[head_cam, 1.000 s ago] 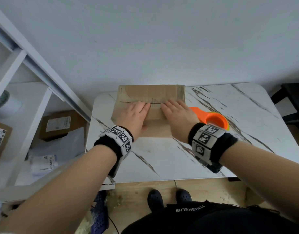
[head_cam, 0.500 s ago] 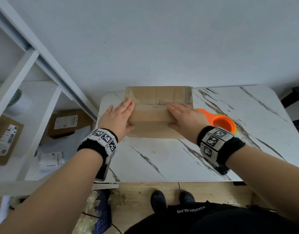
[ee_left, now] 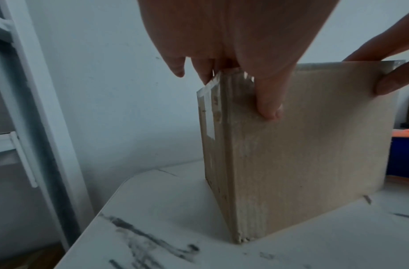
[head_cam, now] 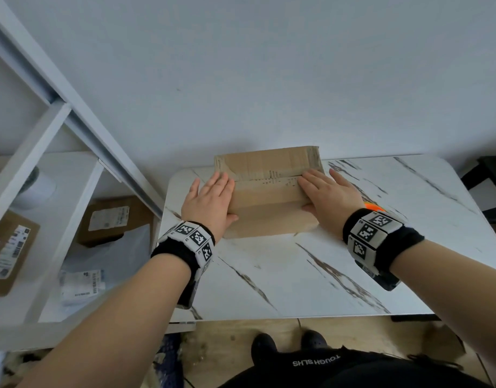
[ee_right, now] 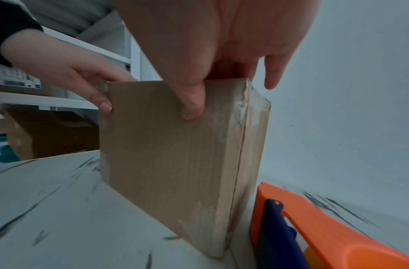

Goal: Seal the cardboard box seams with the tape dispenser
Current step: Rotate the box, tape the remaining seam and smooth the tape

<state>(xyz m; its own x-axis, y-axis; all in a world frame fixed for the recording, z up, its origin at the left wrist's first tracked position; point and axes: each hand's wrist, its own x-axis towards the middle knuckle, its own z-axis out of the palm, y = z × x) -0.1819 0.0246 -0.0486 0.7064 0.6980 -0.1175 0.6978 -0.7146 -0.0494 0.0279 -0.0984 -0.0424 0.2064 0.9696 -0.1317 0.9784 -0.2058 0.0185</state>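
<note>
A brown cardboard box stands at the back of the marble table, with clear tape along its top seam. My left hand lies over the box's left end, fingers straight across the top corner, thumb pressed on the near face. My right hand lies the same way over the right end, its thumb on the near face. Tape ends fold down the box's sides. The orange and blue tape dispenser lies on the table right of the box, mostly hidden behind my right wrist in the head view.
The white marble table stands against a plain wall. A white shelf unit on the left holds parcels and mailers. Dark furniture stands at the far right. My feet show below the table's front edge.
Both hands have slid apart along the box top, from side by side at the middle out to its two ends. The box and the dispenser have stayed put.
</note>
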